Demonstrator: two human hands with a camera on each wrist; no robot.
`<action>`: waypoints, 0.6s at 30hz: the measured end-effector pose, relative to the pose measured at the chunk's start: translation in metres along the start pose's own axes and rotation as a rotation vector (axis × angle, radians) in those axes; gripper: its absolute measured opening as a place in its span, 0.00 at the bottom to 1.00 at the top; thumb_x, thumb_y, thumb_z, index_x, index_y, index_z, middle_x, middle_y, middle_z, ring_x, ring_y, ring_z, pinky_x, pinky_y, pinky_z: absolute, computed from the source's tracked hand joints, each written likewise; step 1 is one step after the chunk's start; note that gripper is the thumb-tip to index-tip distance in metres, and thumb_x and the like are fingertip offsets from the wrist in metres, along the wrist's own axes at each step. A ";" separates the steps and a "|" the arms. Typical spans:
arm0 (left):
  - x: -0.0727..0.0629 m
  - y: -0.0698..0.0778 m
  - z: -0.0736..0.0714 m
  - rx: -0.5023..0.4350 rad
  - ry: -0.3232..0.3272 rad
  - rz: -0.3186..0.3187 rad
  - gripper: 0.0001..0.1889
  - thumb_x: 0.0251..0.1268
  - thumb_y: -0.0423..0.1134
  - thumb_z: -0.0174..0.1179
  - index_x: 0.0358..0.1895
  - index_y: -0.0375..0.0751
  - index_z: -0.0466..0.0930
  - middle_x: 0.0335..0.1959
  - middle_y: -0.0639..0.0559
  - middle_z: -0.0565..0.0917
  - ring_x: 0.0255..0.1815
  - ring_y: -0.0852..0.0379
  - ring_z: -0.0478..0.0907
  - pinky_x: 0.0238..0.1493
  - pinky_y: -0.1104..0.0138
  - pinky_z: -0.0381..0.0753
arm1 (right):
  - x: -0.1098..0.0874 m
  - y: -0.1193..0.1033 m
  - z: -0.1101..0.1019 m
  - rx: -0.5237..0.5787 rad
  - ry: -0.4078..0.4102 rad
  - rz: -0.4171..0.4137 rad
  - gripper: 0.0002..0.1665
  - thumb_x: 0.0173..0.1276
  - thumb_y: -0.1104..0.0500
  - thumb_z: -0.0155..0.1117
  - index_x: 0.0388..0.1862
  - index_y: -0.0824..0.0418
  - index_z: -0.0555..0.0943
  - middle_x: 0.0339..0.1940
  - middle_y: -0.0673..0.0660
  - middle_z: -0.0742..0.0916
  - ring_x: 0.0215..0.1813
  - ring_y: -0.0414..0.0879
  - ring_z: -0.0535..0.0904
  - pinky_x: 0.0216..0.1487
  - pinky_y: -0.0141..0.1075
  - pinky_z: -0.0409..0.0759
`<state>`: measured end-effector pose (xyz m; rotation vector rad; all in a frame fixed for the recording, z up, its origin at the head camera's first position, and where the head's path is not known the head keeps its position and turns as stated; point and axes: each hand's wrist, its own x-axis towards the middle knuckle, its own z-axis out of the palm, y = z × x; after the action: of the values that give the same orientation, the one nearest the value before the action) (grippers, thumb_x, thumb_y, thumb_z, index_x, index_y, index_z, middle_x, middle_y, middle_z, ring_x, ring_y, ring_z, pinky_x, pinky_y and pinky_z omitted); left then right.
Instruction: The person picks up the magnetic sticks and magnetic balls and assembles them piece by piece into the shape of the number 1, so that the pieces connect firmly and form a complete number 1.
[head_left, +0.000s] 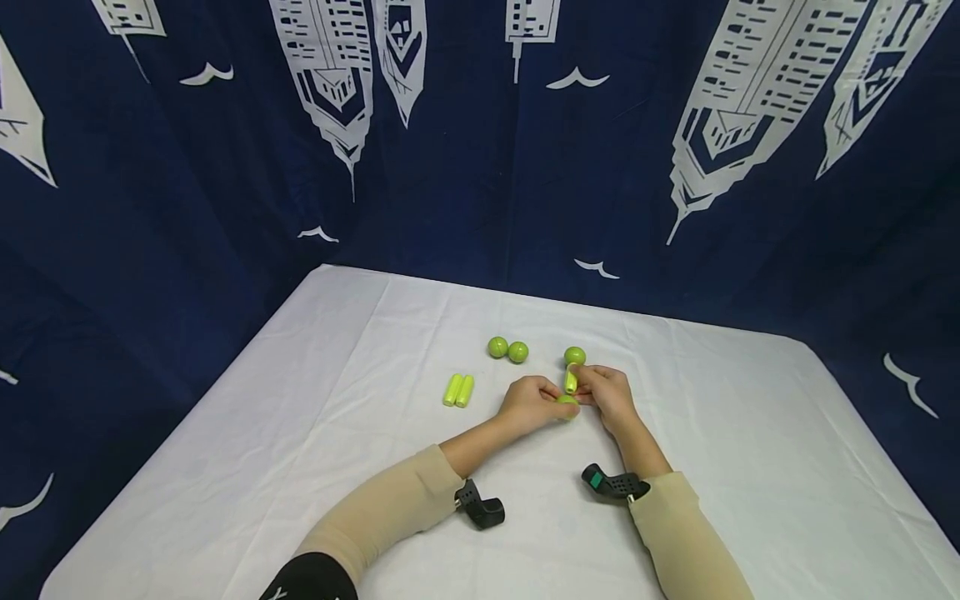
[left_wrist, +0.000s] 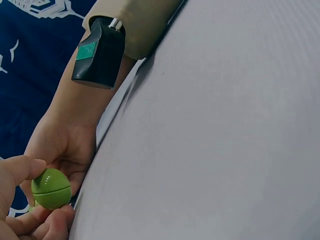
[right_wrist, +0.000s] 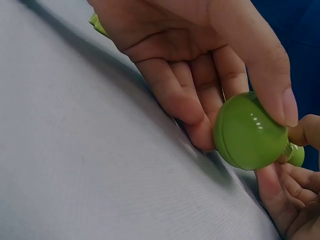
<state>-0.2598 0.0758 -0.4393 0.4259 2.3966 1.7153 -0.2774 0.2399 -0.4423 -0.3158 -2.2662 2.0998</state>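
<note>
Right of centre, pinching ball (left_wrist: 51, 189) in left fingers (left_wrist: 22, 169), tube (head_left: 571, 382) in right fingers (head_left: 588, 383); may lose smooth ball through loose pinch.

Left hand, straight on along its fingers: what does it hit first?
Most likely the right hand, whose fingertips lie just past the green ball that the left hand holds; the exact gap is hard to judge in the head view.

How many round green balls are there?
4: two shiny green balls side by side on the white cloth, another beyond the right hand, one in the left hand.
</note>
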 end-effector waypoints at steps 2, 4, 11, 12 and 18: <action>-0.001 0.001 0.002 -0.005 0.013 -0.005 0.15 0.48 0.43 0.76 0.33 0.38 0.84 0.24 0.57 0.83 0.26 0.66 0.77 0.29 0.74 0.76 | 0.000 0.000 0.000 -0.002 0.002 -0.006 0.17 0.68 0.62 0.59 0.42 0.79 0.77 0.17 0.50 0.79 0.20 0.36 0.76 0.23 0.25 0.79; -0.001 0.001 0.004 -0.010 0.025 -0.005 0.14 0.47 0.43 0.76 0.32 0.38 0.84 0.23 0.57 0.83 0.25 0.66 0.77 0.28 0.74 0.76 | -0.001 0.000 0.000 -0.006 0.004 -0.012 0.17 0.68 0.62 0.59 0.43 0.79 0.77 0.17 0.50 0.79 0.20 0.36 0.76 0.23 0.25 0.78; 0.000 0.001 0.006 -0.008 0.048 -0.004 0.15 0.47 0.43 0.77 0.32 0.38 0.83 0.23 0.58 0.83 0.24 0.66 0.77 0.27 0.74 0.75 | -0.001 0.000 0.000 -0.016 0.022 -0.015 0.15 0.67 0.62 0.59 0.40 0.77 0.79 0.17 0.50 0.79 0.21 0.37 0.76 0.22 0.25 0.78; -0.001 0.001 0.007 -0.007 0.053 -0.005 0.15 0.47 0.43 0.77 0.32 0.38 0.83 0.23 0.57 0.83 0.24 0.66 0.77 0.27 0.74 0.75 | -0.001 0.000 0.000 -0.014 0.023 -0.014 0.14 0.67 0.62 0.60 0.39 0.76 0.79 0.16 0.50 0.79 0.21 0.37 0.76 0.22 0.26 0.78; -0.001 0.002 0.007 -0.009 0.063 -0.016 0.14 0.47 0.43 0.76 0.32 0.39 0.83 0.23 0.58 0.82 0.24 0.65 0.77 0.27 0.73 0.75 | -0.001 0.001 0.000 0.003 0.023 -0.016 0.12 0.67 0.62 0.60 0.36 0.75 0.79 0.16 0.50 0.79 0.19 0.37 0.76 0.22 0.26 0.78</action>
<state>-0.2563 0.0820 -0.4397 0.3562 2.4271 1.7581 -0.2766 0.2401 -0.4437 -0.3192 -2.2453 2.0804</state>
